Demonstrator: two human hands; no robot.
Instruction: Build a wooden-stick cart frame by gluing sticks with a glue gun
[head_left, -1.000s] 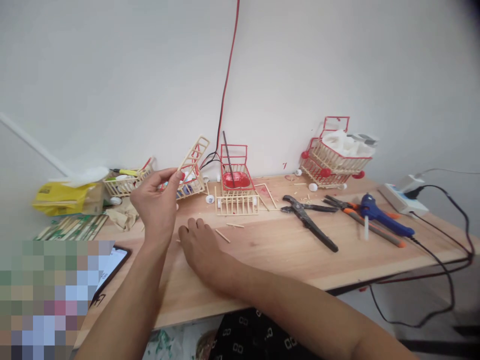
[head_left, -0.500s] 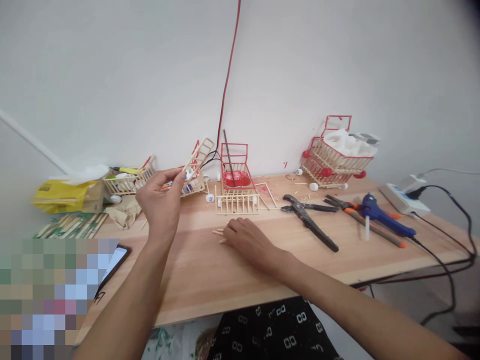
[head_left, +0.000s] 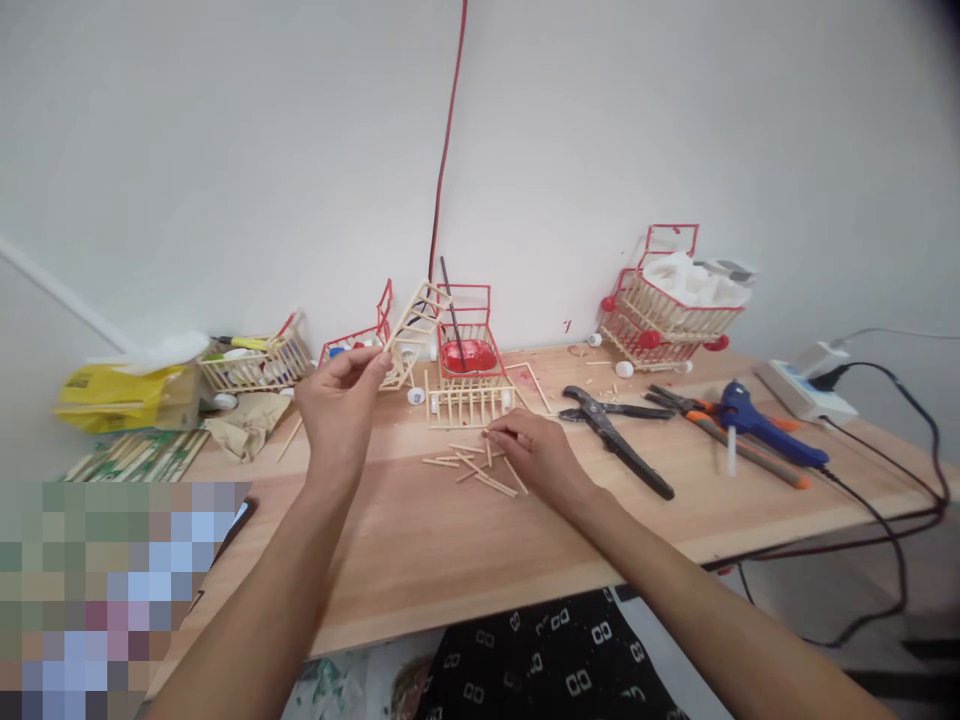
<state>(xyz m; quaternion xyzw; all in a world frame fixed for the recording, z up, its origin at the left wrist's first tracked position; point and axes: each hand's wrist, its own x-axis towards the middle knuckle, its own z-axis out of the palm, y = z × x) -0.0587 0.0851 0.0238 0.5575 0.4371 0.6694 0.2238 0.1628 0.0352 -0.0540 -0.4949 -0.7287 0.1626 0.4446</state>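
My left hand [head_left: 337, 415] is raised over the bench, thumb and fingers pinching one end of a ladder-like frame of thin wooden sticks [head_left: 420, 318]. The frame tilts up to the right, its rungs in front of a small cart. Low over the bench, my right hand [head_left: 536, 450] has its fingertips closed on a short wooden stick [head_left: 489, 452]. Several loose short sticks [head_left: 469, 465] lie scattered beside and below those fingers. Just behind them stands a small stick-built cart [head_left: 469, 408] with a red handle, a red container [head_left: 470, 356] and a dark rod in it.
Black-handled pliers [head_left: 619, 445], orange-grey pliers [head_left: 750, 450] and a blue glue gun [head_left: 772, 430] lie at right, near a white power strip [head_left: 806, 395]. A red-trimmed cart [head_left: 675, 300] stands against the wall. At left are a yellow packet [head_left: 112, 398] and another cart [head_left: 255, 365].
My right hand has lifted and shifted right, uncovering the loose sticks, and now pinches one. My left hand has moved slightly right with the ladder-like frame.
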